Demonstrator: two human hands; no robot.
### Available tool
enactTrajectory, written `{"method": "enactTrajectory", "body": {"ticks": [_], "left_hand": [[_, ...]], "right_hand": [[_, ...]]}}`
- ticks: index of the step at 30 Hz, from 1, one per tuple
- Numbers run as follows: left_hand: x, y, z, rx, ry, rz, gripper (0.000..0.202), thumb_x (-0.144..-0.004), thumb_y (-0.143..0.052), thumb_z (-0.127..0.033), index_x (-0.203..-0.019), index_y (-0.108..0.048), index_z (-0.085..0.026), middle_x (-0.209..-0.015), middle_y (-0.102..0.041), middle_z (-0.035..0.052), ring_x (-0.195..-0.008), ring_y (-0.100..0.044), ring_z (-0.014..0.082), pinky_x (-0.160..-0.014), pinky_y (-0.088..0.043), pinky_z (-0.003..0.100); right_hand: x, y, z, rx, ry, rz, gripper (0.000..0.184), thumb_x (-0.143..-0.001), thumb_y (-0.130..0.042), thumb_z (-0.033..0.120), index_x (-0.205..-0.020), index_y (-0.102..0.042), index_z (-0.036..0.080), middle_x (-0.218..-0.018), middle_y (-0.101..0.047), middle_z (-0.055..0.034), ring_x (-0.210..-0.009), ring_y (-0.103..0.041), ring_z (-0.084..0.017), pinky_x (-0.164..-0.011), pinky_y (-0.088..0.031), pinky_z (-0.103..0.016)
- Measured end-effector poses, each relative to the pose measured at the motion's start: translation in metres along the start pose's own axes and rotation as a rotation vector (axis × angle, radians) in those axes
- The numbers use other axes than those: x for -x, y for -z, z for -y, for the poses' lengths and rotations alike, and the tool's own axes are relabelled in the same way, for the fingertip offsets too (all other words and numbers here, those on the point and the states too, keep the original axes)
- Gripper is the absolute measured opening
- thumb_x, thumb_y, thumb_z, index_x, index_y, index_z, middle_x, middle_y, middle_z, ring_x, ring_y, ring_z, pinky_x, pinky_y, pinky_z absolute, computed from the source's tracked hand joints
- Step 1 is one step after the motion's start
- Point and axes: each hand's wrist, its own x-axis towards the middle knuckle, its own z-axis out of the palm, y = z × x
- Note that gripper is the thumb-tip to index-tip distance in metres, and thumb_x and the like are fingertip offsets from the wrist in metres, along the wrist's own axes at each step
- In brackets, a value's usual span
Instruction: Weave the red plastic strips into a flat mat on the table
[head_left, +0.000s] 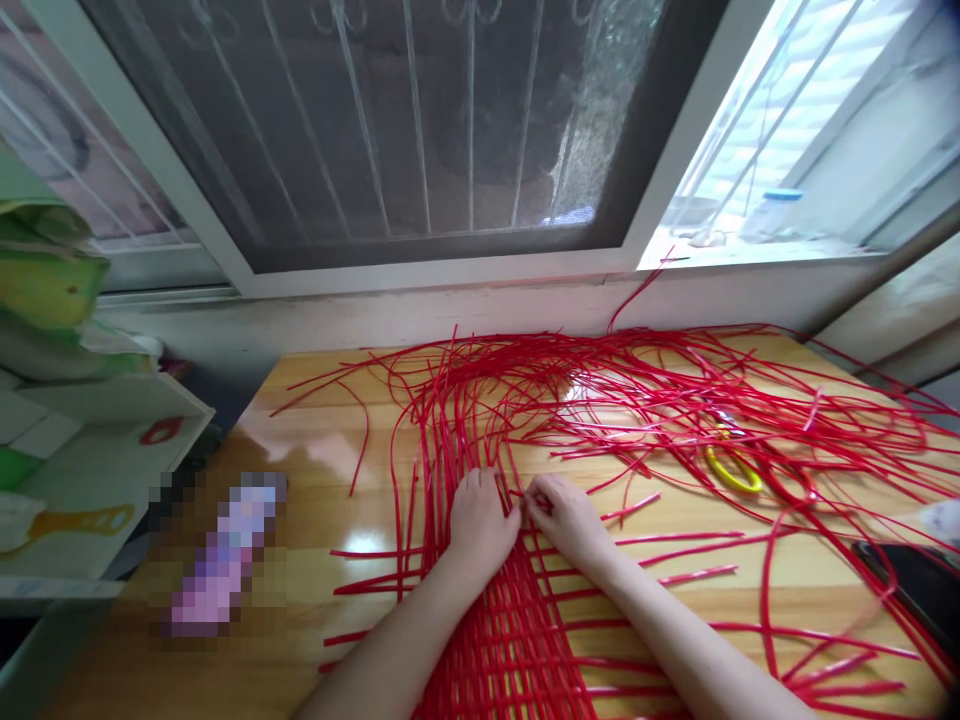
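A panel of woven red plastic strands (pixel 510 640) lies on the wooden table, its long strands running away from me and its cross strands sticking out at both sides. My left hand (pixel 480 520) rests over the lengthwise strands at the far end of the weave, fingers curled down on them and thumb towards the right. Close beside it, at the right edge of the weave, my right hand (pixel 562 515) is closed in a pinch on a thin red strand. The fingertips of both hands nearly meet, and they partly hide the strand between them.
Loose red strands (pixel 540 360) spread in a tangle over the far and right side of the table (pixel 315 440). Yellow-handled scissors (pixel 735 470) lie among them. A dark phone (pixel 915 590) is at right, a blurred-out object (pixel 225 555) at left. A window (pixel 420 130) stands behind.
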Motion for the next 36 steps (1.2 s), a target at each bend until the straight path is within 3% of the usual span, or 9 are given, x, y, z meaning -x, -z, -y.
{"method": "enactTrajectory", "body": {"ticks": [10, 17, 22, 36], "left_hand": [[-0.009, 0.010, -0.010, -0.042, 0.115, 0.073, 0.026, -0.067, -0.056, -0.026, -0.089, -0.056, -0.012, -0.092, -0.058, 0.0118, -0.092, -0.053, 0.0252, -0.079, -0.042, 0.035], [-0.002, 0.010, 0.005, 0.174, -0.036, 0.043, 0.012, -0.067, -0.056, -0.022, -0.077, -0.058, -0.018, -0.081, -0.058, 0.0034, -0.081, -0.053, 0.0191, -0.077, -0.042, 0.033], [0.003, 0.010, 0.014, 0.306, -0.147, 0.028, 0.027, -0.066, -0.058, -0.019, -0.093, -0.055, -0.019, -0.091, -0.057, 0.0031, -0.088, -0.051, 0.0166, -0.083, -0.040, 0.031], [0.000, 0.016, 0.021, 0.282, -0.227, 0.124, 0.015, -0.067, -0.064, -0.022, -0.078, -0.055, -0.019, -0.080, -0.054, 0.0002, -0.080, -0.049, 0.0157, -0.075, -0.039, 0.029]], "right_hand": [[-0.004, 0.001, 0.001, -0.073, 0.045, 0.080, 0.012, -0.071, -0.046, 0.013, -0.061, -0.045, 0.019, -0.060, -0.048, 0.0016, -0.058, -0.045, -0.012, -0.055, -0.036, -0.023], [-0.004, 0.001, 0.003, -0.061, 0.020, 0.103, 0.014, -0.081, -0.041, 0.021, -0.073, -0.052, 0.019, -0.070, -0.056, -0.0028, -0.067, -0.051, -0.016, -0.062, -0.041, -0.027], [-0.003, -0.001, 0.000, -0.010, 0.060, 0.116, 0.018, -0.085, -0.036, 0.020, -0.079, -0.053, 0.018, -0.077, -0.059, -0.0060, -0.074, -0.053, -0.018, -0.068, -0.043, -0.030], [0.001, -0.001, 0.004, 0.047, 0.127, 0.106, 0.020, -0.086, -0.034, 0.016, -0.075, -0.050, 0.019, -0.073, -0.058, -0.0056, -0.071, -0.051, -0.019, -0.066, -0.042, -0.031]]}}
